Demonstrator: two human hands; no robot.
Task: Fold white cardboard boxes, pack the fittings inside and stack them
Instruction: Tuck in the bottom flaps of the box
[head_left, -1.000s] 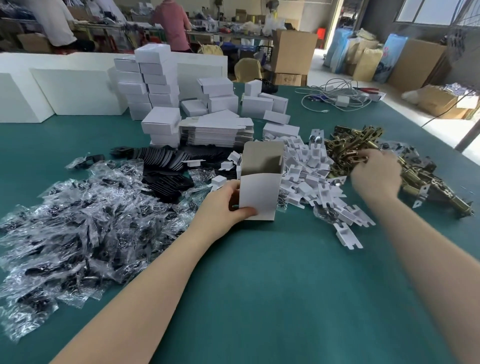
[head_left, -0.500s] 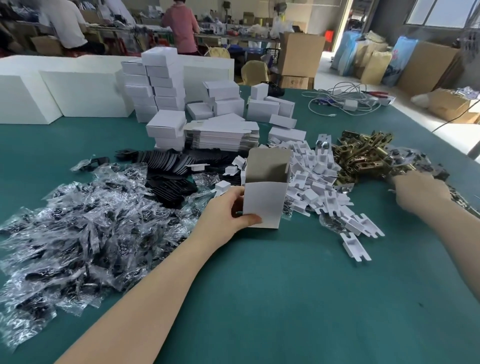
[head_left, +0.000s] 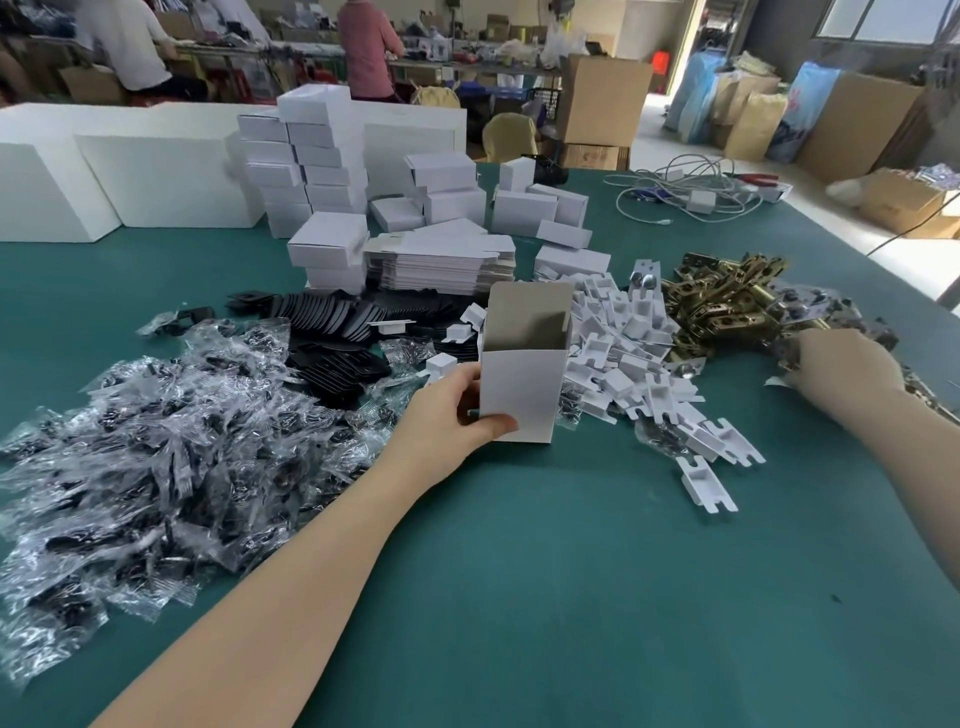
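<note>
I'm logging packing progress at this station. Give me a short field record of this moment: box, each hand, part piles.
box: open white carton, upright on the green table, top flap up
left hand: left hand holds the carton's lower left side
right hand: right hand reaching into the brass fittings; grip hidden
other piles: bagged black parts, white inserts
finished: stacked closed boxes

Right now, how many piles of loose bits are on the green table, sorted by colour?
Clear crinkly plastic bags pile: 1
Black flat plastic pieces pile: 1
White folded cardboard inserts pile: 1
Brass metal fittings pile: 1
Total: 4
</note>
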